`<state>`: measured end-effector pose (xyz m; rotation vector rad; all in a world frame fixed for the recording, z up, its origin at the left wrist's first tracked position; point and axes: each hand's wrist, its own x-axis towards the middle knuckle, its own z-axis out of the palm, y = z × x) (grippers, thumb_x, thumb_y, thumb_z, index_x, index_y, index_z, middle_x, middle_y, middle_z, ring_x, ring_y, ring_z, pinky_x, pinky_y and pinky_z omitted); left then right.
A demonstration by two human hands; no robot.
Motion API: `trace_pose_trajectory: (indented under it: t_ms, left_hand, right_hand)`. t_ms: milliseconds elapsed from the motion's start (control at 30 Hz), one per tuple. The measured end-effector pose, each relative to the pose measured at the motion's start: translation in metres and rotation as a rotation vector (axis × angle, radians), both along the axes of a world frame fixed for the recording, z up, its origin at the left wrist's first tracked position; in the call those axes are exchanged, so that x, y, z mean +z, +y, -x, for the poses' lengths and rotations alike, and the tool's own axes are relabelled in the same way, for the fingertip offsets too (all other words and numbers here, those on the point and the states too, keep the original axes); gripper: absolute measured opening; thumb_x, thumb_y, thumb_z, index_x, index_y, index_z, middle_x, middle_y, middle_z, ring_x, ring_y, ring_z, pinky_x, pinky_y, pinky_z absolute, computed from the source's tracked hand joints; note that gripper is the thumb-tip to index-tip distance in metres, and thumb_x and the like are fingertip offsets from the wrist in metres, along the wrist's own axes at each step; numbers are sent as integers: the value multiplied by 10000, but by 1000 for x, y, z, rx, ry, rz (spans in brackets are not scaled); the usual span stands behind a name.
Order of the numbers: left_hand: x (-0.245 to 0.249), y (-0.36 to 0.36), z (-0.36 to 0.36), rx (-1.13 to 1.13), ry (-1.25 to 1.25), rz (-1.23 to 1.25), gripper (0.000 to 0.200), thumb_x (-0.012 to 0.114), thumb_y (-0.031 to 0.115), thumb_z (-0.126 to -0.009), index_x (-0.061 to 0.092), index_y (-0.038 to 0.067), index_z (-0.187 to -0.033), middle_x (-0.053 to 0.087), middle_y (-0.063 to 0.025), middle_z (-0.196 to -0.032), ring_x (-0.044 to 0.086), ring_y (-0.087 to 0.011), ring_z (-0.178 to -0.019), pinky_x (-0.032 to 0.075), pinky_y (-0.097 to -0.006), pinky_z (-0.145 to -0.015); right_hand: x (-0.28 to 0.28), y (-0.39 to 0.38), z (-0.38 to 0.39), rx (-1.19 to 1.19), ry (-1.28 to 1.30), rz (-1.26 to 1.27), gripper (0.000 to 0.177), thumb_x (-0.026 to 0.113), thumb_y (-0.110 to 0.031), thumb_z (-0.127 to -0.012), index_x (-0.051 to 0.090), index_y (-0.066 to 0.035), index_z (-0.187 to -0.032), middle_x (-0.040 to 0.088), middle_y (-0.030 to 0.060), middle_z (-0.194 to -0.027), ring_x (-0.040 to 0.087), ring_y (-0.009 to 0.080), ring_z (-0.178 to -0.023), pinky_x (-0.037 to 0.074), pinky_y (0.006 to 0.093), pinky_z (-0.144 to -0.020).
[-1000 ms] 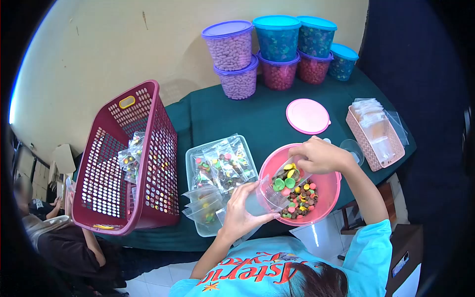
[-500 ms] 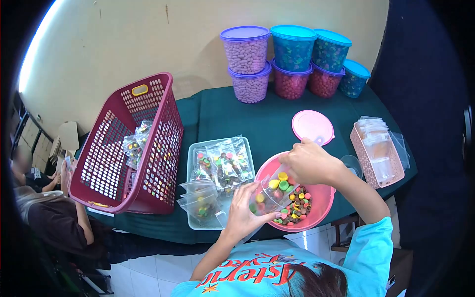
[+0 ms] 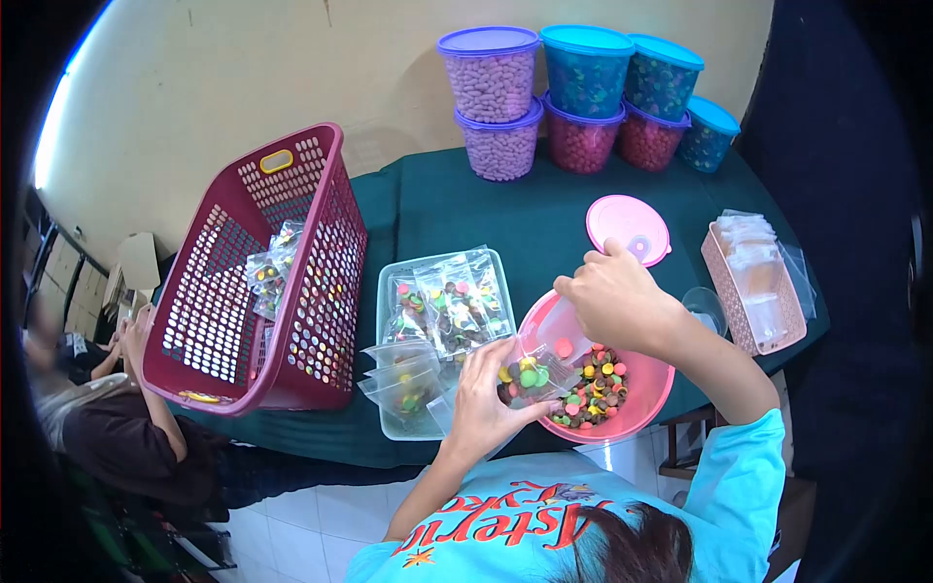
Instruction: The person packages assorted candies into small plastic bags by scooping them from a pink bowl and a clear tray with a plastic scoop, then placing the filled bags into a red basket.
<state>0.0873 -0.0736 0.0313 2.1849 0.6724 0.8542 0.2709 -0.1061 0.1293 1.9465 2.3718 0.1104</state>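
Candy bag [image 3: 530,374] sits clamped in the left hand [image 3: 484,400] over the pink bowl [image 3: 653,398]. The right hand [image 3: 614,306] curls at its mouth, hiding its grip; I cannot tell.

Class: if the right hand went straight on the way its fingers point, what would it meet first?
Most likely the clear bag held by the left hand at the pink bowl, though depth is unclear.

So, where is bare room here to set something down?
Bare green tablecloth lies between the stacked lidded plastic jars, the clear plastic tray and the round pink lid. The near edge is crowded: left hand holds a small clear bag over the pink plastic bowl, right hand above.
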Motion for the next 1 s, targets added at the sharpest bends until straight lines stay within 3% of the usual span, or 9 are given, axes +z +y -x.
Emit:
trace_pose_trajectory:
  t_ms: [267,433,500,533,567,633,667,800,1000]
  left_hand:
    - [-5,24,1,-85,8,12,789,813,251,-449,455,-16,-1100,494,-153,-1037,499,-240,-956,438,-323,-758]
    - [-11,47,18,-185,-3,99,781,799,231,-481,438,-29,-1122,495,-146,-1050,507,-209,-937,421,-307,-789]
    - [-19,55,29,-328,-264,975,812,774,238,-551,361,-9,-1206,469,-147,-1100,463,-235,-1021,398,-331,-832]
    - [-17,59,34,-426,-324,1129,866,690,367,-639,239,-19,-1270,416,-182,-1181,436,-262,-1072,359,-349,-894]
    - [-14,57,33,-424,-320,1136,866,690,367,-639,239,-19,-1270,416,-182,-1181,436,-262,-1072,359,-349,-894]
    - [-9,55,28,-472,-606,1287,916,548,536,-690,149,-30,-1289,343,-230,-1238,414,-285,-1101,326,-379,-932]
    - [-16,59,28,-525,-581,1253,923,413,621,-713,98,-18,-1301,279,-256,-1267,400,-302,-1112,324,-400,-935]
    - [-25,55,30,-646,-651,1428,910,390,615,-736,65,-24,-1296,233,-254,-1287,377,-359,-1122,259,-462,-970]
    - [-35,33,38,-486,-696,1404,878,381,621,-733,128,-16,-1282,278,-211,-1256,351,-341,-1145,293,-421,-954]
  right_hand:
    - [11,-2,11,-145,-51,22,190,526,-90,-619,588,-38,-791,588,94,-650,565,220,-688,377,324,-650]
    - [8,-17,-10,-435,-57,-119,202,510,-88,-634,559,0,-809,581,136,-668,564,243,-682,381,350,-658]
    - [-10,-18,-13,-473,-26,24,241,515,-105,-637,551,8,-847,581,147,-689,566,249,-694,381,358,-675]
    - [-25,-17,-12,-452,-28,139,217,510,-106,-653,560,-2,-837,588,130,-704,572,242,-709,376,357,-699]
    - [-41,-16,-12,-427,-29,252,195,505,-108,-670,569,-12,-827,596,113,-719,577,235,-725,370,356,-724]
    - [-78,-12,-16,-425,-83,254,202,506,-120,-687,574,-15,-845,602,94,-734,577,225,-731,363,363,-731]
    - [-94,-8,-18,-418,-142,249,209,507,-132,-704,579,-18,-863,608,74,-750,577,215,-736,355,369,-739]
    - [-132,14,-23,-413,-247,405,288,546,-171,-688,553,-39,-943,612,74,-789,572,205,-800,355,356,-759]
    - [-157,34,-17,-228,-274,563,210,538,-156,-719,598,-78,-904,623,51,-859,583,190,-842,382,347,-758]
